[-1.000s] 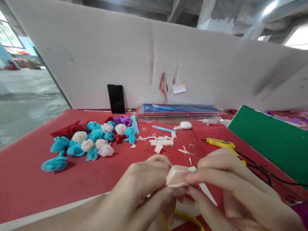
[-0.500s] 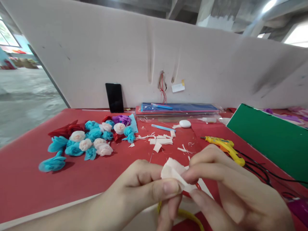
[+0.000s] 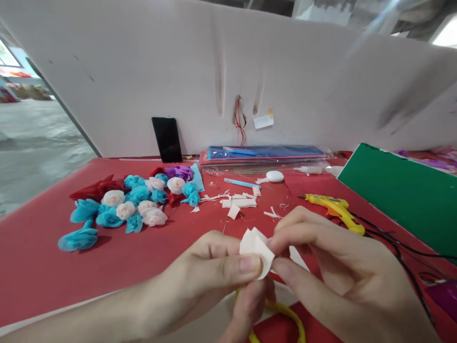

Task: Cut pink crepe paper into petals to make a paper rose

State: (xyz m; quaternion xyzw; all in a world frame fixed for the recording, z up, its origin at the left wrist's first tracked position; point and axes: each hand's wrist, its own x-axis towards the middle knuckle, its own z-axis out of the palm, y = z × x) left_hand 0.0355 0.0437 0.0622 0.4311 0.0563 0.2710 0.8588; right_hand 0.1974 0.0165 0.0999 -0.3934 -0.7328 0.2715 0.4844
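My left hand (image 3: 214, 271) pinches a folded piece of cream crepe paper (image 3: 257, 247) between thumb and fingers, low in the middle of the head view. The thumb presses flat on its lower part. From the other side my right hand (image 3: 328, 267) grips the right edge of the paper, thumb and forefinger nearly together. Part of the paper is hidden behind the fingers. Beneath the hands shows a yellow loop (image 3: 298, 317), mostly covered, with a pale sheet (image 3: 203, 321) under it. Cream paper scraps (image 3: 239, 203) lie just beyond the hands.
Blue, cream, red and purple paper flowers (image 3: 137, 195) cluster on the red table (image 3: 32, 247) at left. A black phone (image 3: 167, 139) leans on the white panel (image 3: 143, 62). A yellow glue gun (image 3: 332, 207) with a black cable lies at right, before a green board (image 3: 400, 190).
The paper has been turned and folded over, its flap now standing near the left thumb. My right fingers have moved slightly left and up along its edge. The view has tilted a little down.
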